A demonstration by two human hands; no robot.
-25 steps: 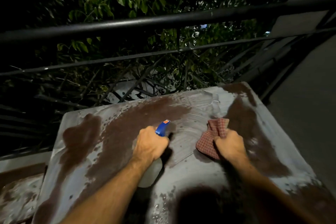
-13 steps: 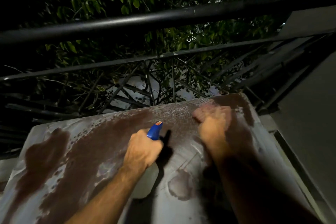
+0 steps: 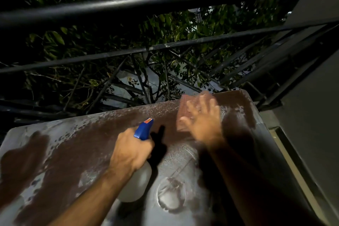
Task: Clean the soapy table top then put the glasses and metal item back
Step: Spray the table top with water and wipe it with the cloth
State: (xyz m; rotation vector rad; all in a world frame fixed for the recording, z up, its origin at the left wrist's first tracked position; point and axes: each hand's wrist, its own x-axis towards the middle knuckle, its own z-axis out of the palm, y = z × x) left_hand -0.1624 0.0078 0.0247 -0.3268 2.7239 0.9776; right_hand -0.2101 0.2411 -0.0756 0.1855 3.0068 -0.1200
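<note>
Outdoors, the brown table top (image 3: 77, 156), streaked with pale soapy film, fills the lower frame, its far edge against a black metal railing (image 3: 165, 0); at one o'clock the right hand (image 3: 203, 121) presses flat, fingers spread, on a blurred reddish cloth (image 3: 183, 113), while the left hand (image 3: 131, 150) grips a white, blue-nozzled spray bottle (image 3: 139, 180).

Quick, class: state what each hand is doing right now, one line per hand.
Left hand: closed around the spray bottle.
Right hand: fingers spread, pressing the blurred cloth flat on the table top.
</note>
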